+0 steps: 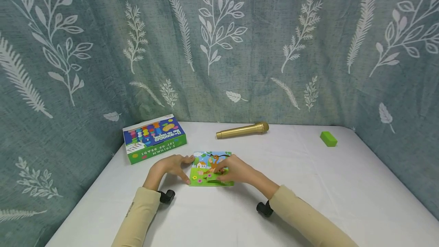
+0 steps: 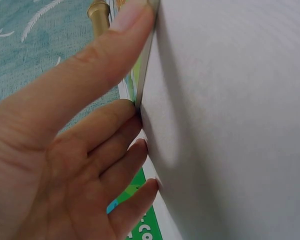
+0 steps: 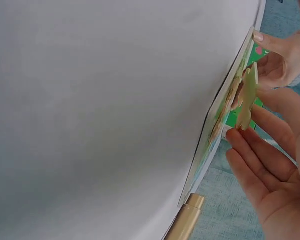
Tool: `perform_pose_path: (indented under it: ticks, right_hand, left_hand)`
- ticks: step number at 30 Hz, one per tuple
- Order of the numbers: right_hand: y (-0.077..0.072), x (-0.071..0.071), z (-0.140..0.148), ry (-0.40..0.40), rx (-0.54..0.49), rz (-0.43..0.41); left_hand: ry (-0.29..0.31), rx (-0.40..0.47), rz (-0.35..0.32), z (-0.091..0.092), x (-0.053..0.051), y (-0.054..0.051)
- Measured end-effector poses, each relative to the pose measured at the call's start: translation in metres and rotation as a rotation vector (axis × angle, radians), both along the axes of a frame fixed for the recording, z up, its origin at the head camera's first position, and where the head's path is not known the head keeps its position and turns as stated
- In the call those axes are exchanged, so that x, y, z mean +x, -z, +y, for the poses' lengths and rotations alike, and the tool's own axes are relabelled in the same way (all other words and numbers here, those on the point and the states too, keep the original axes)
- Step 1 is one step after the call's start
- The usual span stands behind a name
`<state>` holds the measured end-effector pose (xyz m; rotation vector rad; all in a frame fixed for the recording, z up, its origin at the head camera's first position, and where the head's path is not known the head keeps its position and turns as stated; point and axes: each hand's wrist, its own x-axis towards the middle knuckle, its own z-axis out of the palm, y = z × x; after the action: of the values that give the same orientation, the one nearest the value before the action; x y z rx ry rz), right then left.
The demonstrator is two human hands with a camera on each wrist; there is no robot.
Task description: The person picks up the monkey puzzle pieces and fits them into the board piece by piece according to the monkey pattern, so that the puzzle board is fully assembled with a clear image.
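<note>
A flat picture puzzle board (image 1: 200,178) with a monkey, a house and flowers lies on the table. My left hand (image 1: 171,165) rests at the board's left edge, thumb at the near corner and forefinger at the far one, the fingers spread apart. In the left wrist view, the thumb of that hand (image 2: 85,140) touches the board's edge. Over the right part of the board, my right hand (image 1: 236,169) pinches a thin green puzzle piece (image 3: 248,95) between thumb and fingers. The right wrist view shows the piece standing on edge, tilted off the board; its printed face is partly hidden.
A bead-set box (image 1: 154,138) sits at the back left. Behind the board lies a gold toy microphone (image 1: 241,130), and a green block (image 1: 328,139) is at the back right. A patterned curtain (image 1: 219,87) borders the white table (image 1: 308,170).
</note>
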<state>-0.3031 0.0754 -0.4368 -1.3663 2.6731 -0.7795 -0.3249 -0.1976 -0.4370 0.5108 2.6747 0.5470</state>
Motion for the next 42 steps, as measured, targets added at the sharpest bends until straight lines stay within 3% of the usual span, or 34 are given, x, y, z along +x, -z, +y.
perform_pose_path:
  ticks: [12, 21, 31, 42]
  right_hand:
    - [0.002, 0.001, -0.011, -0.044, 0.074, 0.093]
    - [-0.001, 0.005, -0.015, -0.059, 0.105, 0.099]
    - [0.000, 0.007, 0.001, -0.049, 0.078, -0.021]
    - [-0.011, 0.024, 0.030, 0.028, 0.038, -0.027]
  left_hand:
    - [-0.001, -0.012, 0.005, -0.001, -0.001, -0.002]
    - [-0.005, -0.011, 0.005, -0.002, -0.001, -0.003]
    - [0.006, 0.006, 0.002, 0.001, 0.001, 0.000]
    - [-0.010, -0.002, 0.002, 0.000, 0.001, -0.001]
